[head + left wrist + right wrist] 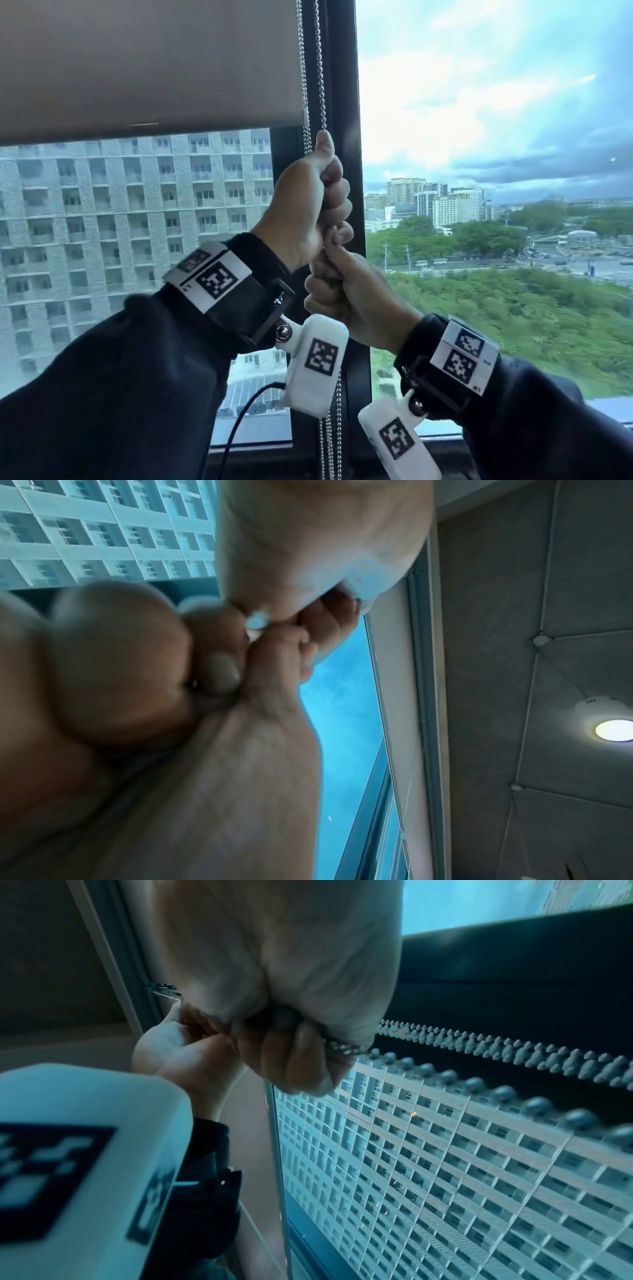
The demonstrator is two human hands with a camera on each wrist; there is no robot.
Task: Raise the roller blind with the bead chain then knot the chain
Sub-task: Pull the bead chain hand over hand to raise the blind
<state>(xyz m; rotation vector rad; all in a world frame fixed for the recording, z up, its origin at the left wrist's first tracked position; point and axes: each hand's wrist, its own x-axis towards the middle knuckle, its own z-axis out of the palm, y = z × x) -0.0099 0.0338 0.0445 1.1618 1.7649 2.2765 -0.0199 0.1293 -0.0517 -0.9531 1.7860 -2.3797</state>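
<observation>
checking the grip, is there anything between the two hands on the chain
Nothing: in the head view the left hand grips the bead chain directly above the right hand, and the fists touch.

Head view faces window; wrist views upward, close on hands (329,240).

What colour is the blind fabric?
Plain grey-brown, no pattern, on the roller blind; the head view shows it best.
</observation>
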